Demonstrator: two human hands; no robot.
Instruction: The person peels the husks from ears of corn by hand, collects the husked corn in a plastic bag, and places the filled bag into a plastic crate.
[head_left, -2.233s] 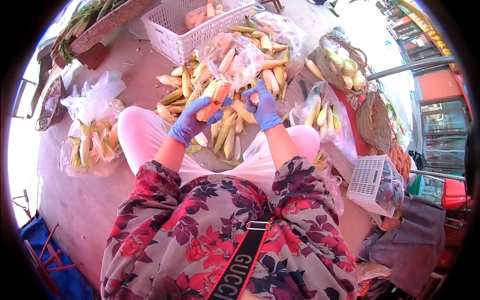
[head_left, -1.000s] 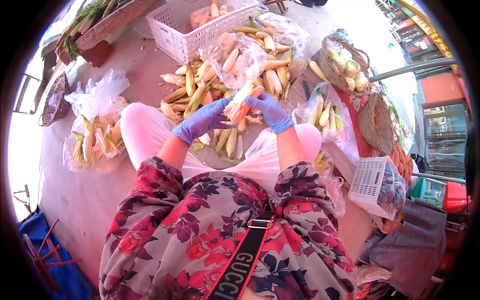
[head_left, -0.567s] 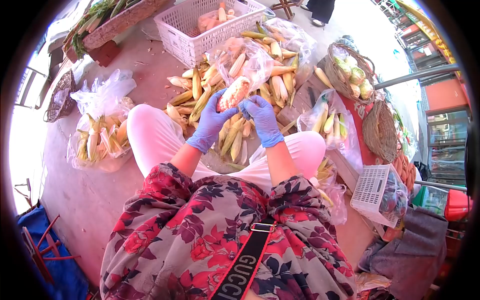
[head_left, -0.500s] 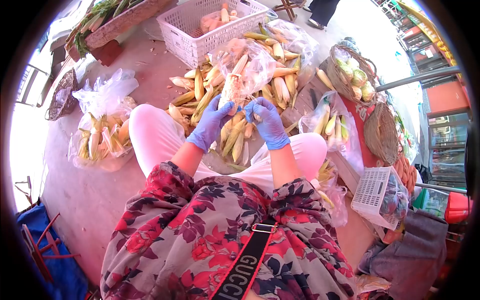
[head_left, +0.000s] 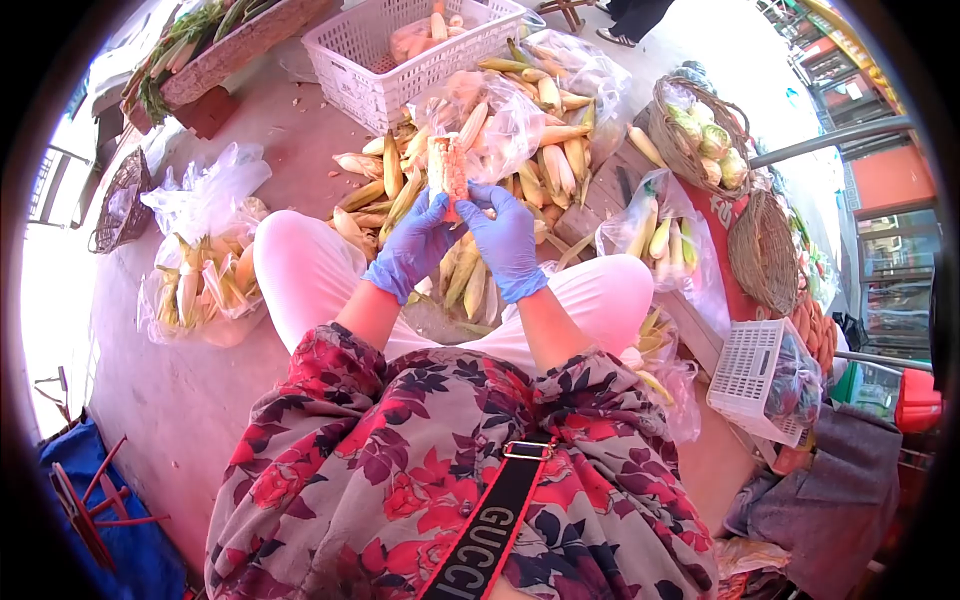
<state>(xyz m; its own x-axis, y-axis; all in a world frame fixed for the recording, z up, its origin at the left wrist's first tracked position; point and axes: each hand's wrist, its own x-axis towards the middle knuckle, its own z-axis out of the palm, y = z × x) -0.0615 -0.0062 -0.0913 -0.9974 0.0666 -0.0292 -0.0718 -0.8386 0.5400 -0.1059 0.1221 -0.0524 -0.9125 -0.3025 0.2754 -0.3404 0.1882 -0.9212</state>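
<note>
A partly stripped corn cob (head_left: 447, 167) stands upright between my hands, above my lap. My left hand (head_left: 413, 243), in a blue glove, has its fingers closed round the lower left side of the cob. My right hand (head_left: 500, 236), also gloved in blue, presses its fingers on the cob's lower right side. Behind the cob lies a clear plastic bag (head_left: 510, 125) on a heap of corn ears in husks (head_left: 395, 170). More husked ears (head_left: 463, 280) lie between my knees, below the hands.
A white crate (head_left: 365, 90) with bagged corn stands ahead. Bagged ears (head_left: 205, 285) sit at left, another bag (head_left: 665, 245) at right. Further right are a basket of cabbages (head_left: 712, 145), an empty basket (head_left: 762, 255) and a smaller crate (head_left: 742, 375). A person's legs (head_left: 640, 18) show at the top.
My right hand has moved left and up onto the cob beside my left hand. The cob has shifted left and now stands more upright, apart from the clear bag.
</note>
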